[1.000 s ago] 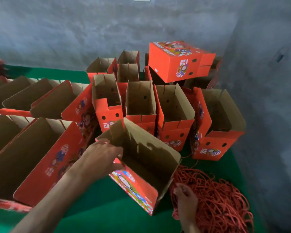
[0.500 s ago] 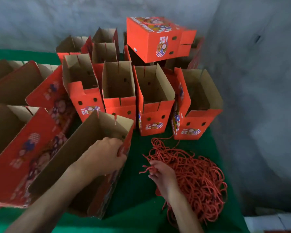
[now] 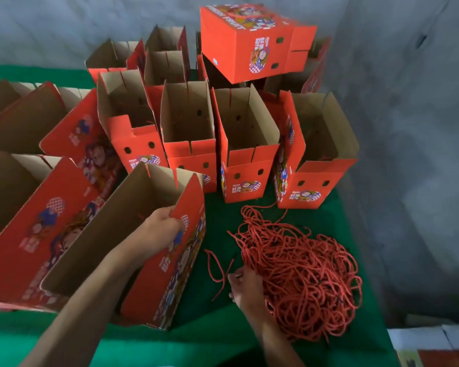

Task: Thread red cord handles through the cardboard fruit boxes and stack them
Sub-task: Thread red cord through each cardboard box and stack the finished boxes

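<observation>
The left hand (image 3: pixel 159 231) grips the rim of an open box (image 3: pixel 133 234) on the green floor covering (image 3: pixel 217 207) (its holes unthreaded), while the right hand (image 3: pixel 243 286) pinches one cord (image 3: pixel 216 268) at the edge of the red pile (image 3: pixel 300 276). The step looks like cord selection; next, feeding an end through a hole.

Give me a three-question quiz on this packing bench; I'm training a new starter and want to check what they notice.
1. True or false: the left hand grips the rim of the open box nearest the person.
2. What does the right hand pinch? A) a box flap B) a red cord at the edge of the cord pile C) nothing
3. Fill in: the closed box sits on top of the ____ boxes at the back.

Key: 1 true; 2 B; 3 open
</observation>
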Tool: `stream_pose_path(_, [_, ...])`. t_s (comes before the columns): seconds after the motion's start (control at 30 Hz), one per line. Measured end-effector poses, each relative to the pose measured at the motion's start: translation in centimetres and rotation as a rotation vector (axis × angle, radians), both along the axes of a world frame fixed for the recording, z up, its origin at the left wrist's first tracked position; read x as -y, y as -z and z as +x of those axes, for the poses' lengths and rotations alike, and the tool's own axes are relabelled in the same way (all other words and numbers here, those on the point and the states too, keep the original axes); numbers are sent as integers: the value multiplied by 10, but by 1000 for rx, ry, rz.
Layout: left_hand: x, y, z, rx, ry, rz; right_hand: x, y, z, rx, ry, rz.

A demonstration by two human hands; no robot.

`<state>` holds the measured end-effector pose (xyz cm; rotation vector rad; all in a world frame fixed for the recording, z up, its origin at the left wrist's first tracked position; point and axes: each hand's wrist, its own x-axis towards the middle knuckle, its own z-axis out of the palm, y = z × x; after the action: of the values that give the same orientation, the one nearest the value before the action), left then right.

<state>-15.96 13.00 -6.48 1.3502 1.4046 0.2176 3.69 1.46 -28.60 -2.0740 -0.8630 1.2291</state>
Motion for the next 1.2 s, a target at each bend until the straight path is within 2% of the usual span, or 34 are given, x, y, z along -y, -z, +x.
stream_pose_path(0.13, [0,5,2,14,-13,-39,-26,1,-6,34,109,15])
stream_pose_path(0.23, [0,6,5,-9,-34,-71,-43,-5,1,204,11,51])
stream_pose_path(0.33, [-4,3,4,-20,-118,-105,-48,-21,2,263,-132,68])
stream_pose_path(0.4, [-6,-2,0,-14,-180,-131,-46,-34,1,201,-167,159])
stream_pose_path(0.5, [-7,-7,-6,15,-239,-228,-42,-62,-10,-22,-166,311])
stream_pose_path(0.7, [-2,-2,-6,112,-280,-292,-48,-102,-37,-126,-155,444])
stream_pose_path(0.87, [-4,1,-9,127,-267,-291,-51,-113,-40,38,-299,466])
stream_pose_path(1.1, [-4,0,-12,149,-228,-324,-60,-120,-42,165,-305,470])
stream_pose_path(1.2, [-3,1,-12,187,-201,-324,-61,-122,-39,165,-339,484])
